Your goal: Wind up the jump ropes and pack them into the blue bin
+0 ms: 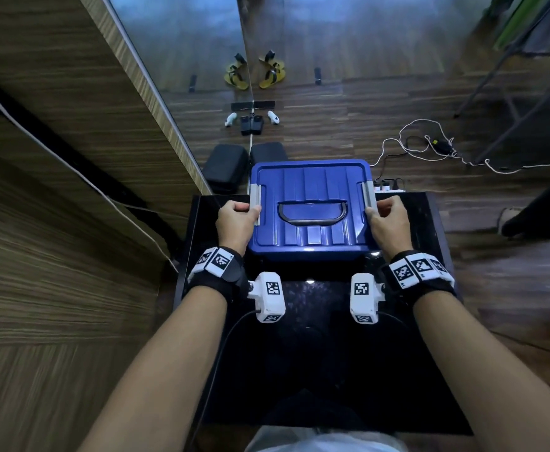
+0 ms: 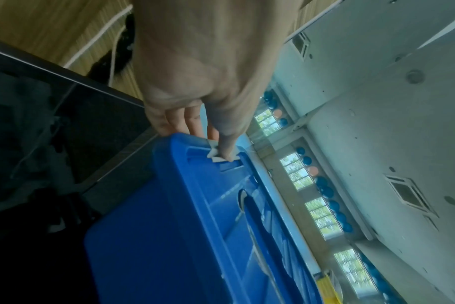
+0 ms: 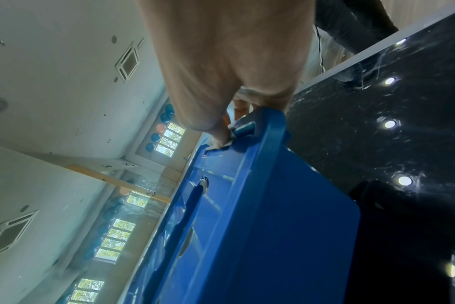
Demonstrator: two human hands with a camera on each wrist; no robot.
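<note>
Hands (image 1: 236, 220) (image 1: 387, 220) clamped on grey latches (image 1: 256, 203), ribbed blue plastic bin (image 1: 309, 190) w/ lid

Sitting on the table (image 1: 423, 223): bin (image 1: 309, 236), lid (image 1: 309, 190) on top, left hand (image 1: 234, 220) and right hand (image 1: 389, 220) gripping its sides.

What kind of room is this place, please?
Probably an exercise or dance studio: a mirror wall reflecting the wooden floor, sandals left at its base, and balloons along the windows.
</note>
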